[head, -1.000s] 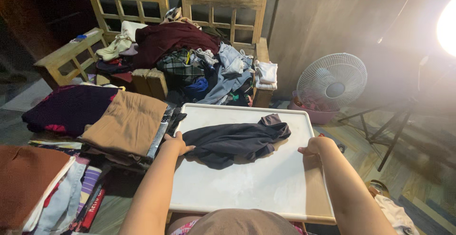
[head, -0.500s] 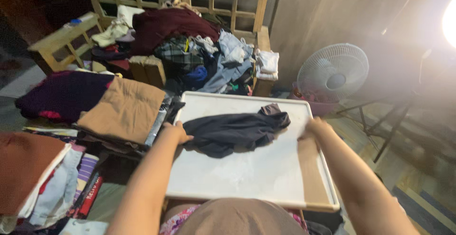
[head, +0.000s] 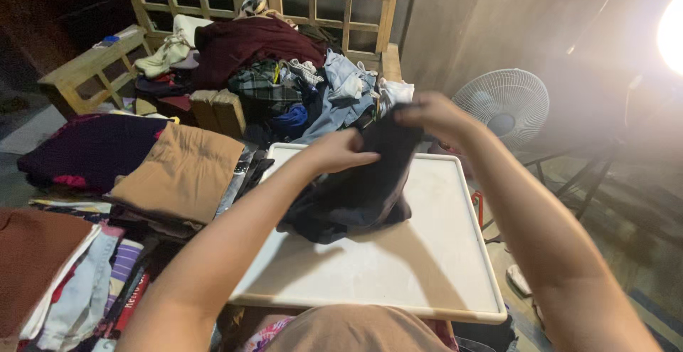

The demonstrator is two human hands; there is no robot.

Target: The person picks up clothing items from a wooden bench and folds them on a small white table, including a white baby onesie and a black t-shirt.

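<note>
Hands — left hand (head: 340, 151), right hand (head: 430, 113) — pinch a dark garment (head: 359, 188) shut-fingered, lifting it off the white counter (head: 398, 266) to hang open, unsorted laundry pile (head: 284, 74) at twelve o'clock.

arms: bare, sleeveless | lap: brown cloth over pink floral garment

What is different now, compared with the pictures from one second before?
Both hands left the white tray table's edges and took hold of the dark garment. The left hand and right hand raised its top end, while its lower part rests on the table. The folded tan cloth stayed in place.
</note>
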